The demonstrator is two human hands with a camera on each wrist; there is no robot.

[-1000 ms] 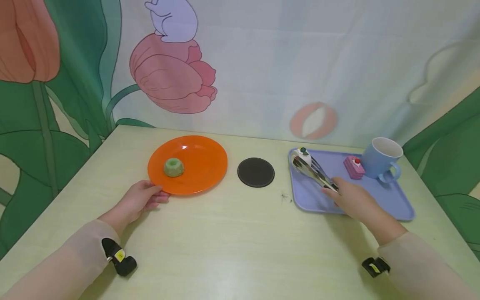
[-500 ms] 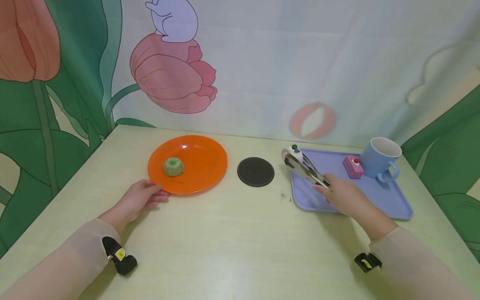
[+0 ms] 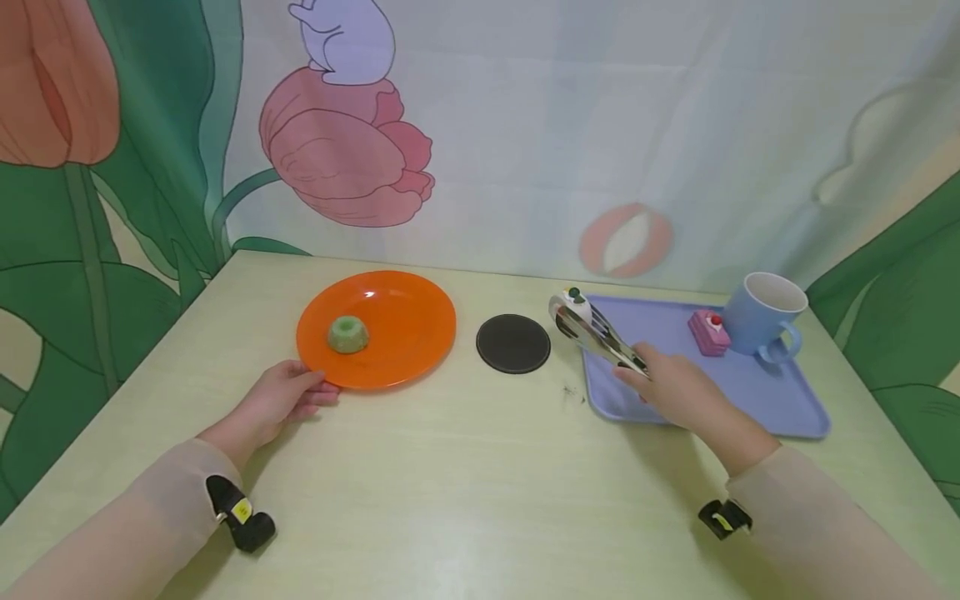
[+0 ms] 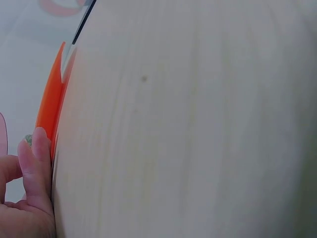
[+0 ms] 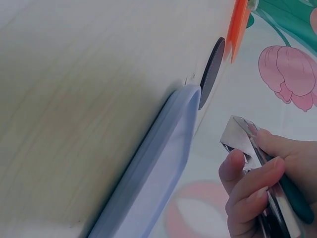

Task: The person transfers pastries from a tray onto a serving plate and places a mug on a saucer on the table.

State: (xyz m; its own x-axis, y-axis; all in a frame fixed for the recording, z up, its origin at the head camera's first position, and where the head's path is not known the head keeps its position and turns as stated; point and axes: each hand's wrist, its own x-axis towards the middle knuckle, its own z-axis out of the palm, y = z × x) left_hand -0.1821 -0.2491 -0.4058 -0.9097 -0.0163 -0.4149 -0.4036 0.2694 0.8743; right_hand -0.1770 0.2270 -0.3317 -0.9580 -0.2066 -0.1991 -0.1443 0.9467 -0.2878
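My left hand (image 3: 279, 402) holds the near-left rim of an orange plate (image 3: 405, 333), thumb on the edge. On that plate sits a small green ring-shaped cake (image 3: 347, 335). Metal tongs (image 3: 600, 342) are gripped in my right hand (image 3: 686, 387), whose fingers wrap round them in the right wrist view; a dark green strip (image 5: 293, 196) shows along their handle. Between the tong ends is a small white cake (image 3: 576, 303) with a dark green topping, held above the left edge of the lilac tray (image 3: 720, 400). The tong ends are out of the right wrist view.
A pink slice of cake (image 3: 708, 333) with a red topping and a light blue mug (image 3: 757, 321) stand on the tray's right part. One round black coaster (image 3: 513, 343) lies between plate and tray. A printed curtain (image 3: 510, 167) hangs behind the table (image 3: 465, 492).
My right hand has moved left with the tongs and the white cake, from over the tray to its left edge. The left hand and plate have stayed put.
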